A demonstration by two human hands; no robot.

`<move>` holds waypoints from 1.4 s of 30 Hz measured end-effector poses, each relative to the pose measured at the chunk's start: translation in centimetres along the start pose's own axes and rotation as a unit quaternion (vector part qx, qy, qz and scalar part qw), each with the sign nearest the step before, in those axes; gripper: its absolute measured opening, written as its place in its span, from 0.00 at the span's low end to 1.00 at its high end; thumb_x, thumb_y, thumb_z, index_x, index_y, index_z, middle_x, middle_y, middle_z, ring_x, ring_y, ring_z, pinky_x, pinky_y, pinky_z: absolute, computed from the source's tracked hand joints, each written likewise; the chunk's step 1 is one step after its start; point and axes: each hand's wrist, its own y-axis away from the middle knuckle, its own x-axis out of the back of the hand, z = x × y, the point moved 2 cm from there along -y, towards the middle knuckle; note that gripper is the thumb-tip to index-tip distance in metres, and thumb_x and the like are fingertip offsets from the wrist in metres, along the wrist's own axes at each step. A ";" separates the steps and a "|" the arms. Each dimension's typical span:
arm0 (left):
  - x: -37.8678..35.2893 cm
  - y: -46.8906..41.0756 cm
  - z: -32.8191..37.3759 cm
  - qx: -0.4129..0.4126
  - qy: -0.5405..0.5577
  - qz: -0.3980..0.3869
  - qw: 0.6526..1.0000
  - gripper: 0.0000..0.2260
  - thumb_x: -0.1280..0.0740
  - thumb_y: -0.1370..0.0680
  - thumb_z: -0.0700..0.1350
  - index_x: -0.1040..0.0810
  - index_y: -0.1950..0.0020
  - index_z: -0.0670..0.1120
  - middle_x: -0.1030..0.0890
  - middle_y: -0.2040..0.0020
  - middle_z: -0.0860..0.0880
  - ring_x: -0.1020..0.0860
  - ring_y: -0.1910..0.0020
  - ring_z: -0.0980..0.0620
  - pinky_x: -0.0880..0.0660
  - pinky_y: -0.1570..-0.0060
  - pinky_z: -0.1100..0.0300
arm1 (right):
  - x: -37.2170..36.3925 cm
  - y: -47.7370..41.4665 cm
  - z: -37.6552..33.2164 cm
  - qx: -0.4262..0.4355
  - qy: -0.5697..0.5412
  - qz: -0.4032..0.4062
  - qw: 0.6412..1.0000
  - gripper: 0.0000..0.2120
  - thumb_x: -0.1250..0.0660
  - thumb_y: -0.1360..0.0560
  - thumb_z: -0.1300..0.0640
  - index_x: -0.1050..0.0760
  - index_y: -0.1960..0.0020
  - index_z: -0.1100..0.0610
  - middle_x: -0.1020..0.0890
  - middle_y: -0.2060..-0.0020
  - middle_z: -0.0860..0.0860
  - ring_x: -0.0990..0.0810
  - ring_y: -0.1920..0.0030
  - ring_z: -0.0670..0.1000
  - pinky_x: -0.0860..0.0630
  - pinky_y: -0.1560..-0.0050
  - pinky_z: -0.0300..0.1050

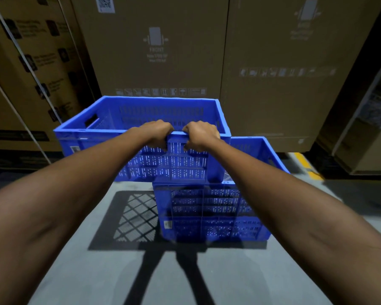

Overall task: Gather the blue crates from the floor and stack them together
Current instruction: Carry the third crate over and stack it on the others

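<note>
Hands on near rim of upper blue crate — left hand and right hand both curled tight over its edge, close together. Crate held off the grey floor, overlapping lower blue crate standing on floor — offset left. Cardboard boxes behind.

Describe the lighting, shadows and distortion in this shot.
Head view: dim overall; light from behind casts a hard lattice shadow of the held crate on the floor, plus leg shadows; wide-angle bends the cardboard boxes; their print reads soft.
</note>
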 end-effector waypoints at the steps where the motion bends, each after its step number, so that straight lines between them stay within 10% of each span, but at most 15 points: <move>1: 0.0 -0.2 0.3 -0.002 -0.001 0.001 1.000 0.16 0.22 0.34 0.48 0.23 0.51 0.51 0.22 0.57 0.49 0.24 0.58 0.46 0.27 0.61 0.53 | 0.1 0.1 0.4 0.000 0.001 -0.001 1.000 0.14 0.23 0.36 0.46 0.22 0.54 0.47 0.21 0.63 0.48 0.22 0.61 0.53 0.30 0.64 0.48; 23: 0.5 -4.7 9.9 -0.092 0.006 0.040 0.995 0.17 0.22 0.34 0.47 0.25 0.52 0.47 0.22 0.55 0.47 0.25 0.56 0.45 0.29 0.62 0.52 | 1.4 3.2 11.4 -0.020 0.051 0.008 0.998 0.18 0.23 0.40 0.40 0.28 0.64 0.48 0.26 0.71 0.43 0.23 0.64 0.52 0.35 0.68 0.45; 29: 0.7 -2.8 9.8 -0.154 0.051 0.072 0.984 0.20 0.32 0.27 0.60 0.29 0.43 0.48 0.22 0.55 0.48 0.25 0.56 0.46 0.31 0.59 0.51 | 1.9 4.3 12.8 0.023 0.057 0.014 0.998 0.41 0.51 0.39 0.16 0.27 0.44 0.45 0.24 0.64 0.47 0.23 0.57 0.56 0.33 0.59 0.51; 36: -1.7 0.7 1.4 -0.031 -0.011 0.243 0.969 0.21 0.56 0.19 0.59 0.27 0.53 0.51 0.21 0.53 0.46 0.25 0.49 0.42 0.33 0.46 0.44 | 0.9 1.8 5.4 0.025 0.008 0.023 0.999 0.43 0.62 0.35 0.19 0.23 0.49 0.49 0.20 0.58 0.50 0.23 0.56 0.55 0.29 0.59 0.51; 42: -2.6 -0.6 2.8 0.109 -0.026 0.301 0.947 0.26 0.51 0.20 0.55 0.19 0.61 0.43 0.17 0.60 0.39 0.20 0.61 0.37 0.35 0.67 0.54 | -0.8 1.9 5.0 0.004 0.094 0.165 0.982 0.40 0.63 0.31 0.22 0.28 0.69 0.52 0.31 0.76 0.48 0.29 0.73 0.54 0.41 0.73 0.43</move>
